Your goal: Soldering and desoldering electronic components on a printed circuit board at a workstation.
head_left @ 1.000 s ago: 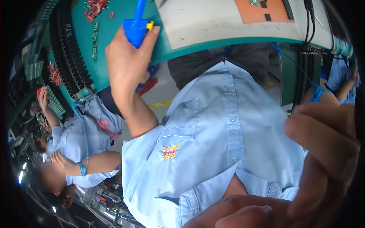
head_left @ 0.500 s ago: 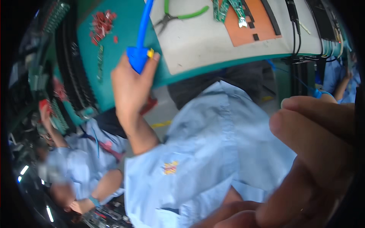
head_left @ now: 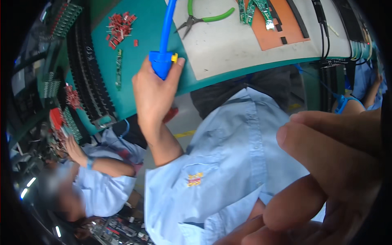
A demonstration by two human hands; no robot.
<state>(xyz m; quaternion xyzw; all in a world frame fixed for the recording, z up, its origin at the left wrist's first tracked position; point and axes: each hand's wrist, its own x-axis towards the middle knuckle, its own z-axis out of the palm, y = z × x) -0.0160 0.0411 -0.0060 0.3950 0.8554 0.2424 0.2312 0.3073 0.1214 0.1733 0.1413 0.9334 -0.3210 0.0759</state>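
Note:
My left hand (head_left: pixel 157 96) is wrapped round the blue head of a blue tool (head_left: pixel 166 32) with a long narrow stem and a small yellow knob (head_left: pixel 174 57). The stem points away over the bench, beyond the upper edge of the view. My thumb lies just below the knob. Large and close to the camera at the lower right, my right hand (head_left: pixel 326 163) has bent fingers that stand apart, with nothing visible between them. A narrow green circuit board (head_left: pixel 119 69) lies on the green mat left of my left hand.
Red components (head_left: pixel 120 27) lie piled at the far left. Green-handled cutters (head_left: pixel 210 18) rest on a white sheet (head_left: pixel 220 49), beside green boards (head_left: pixel 255 10) on an orange panel (head_left: pixel 267 36). Black toothed strips (head_left: pixel 87 69) line the left edge. A co-worker (head_left: pixel 104 179) sits at left.
The bench and my left hand with the blue tool have shifted right in view. My right-hand fingers have moved slightly left. The co-worker's arm has moved.

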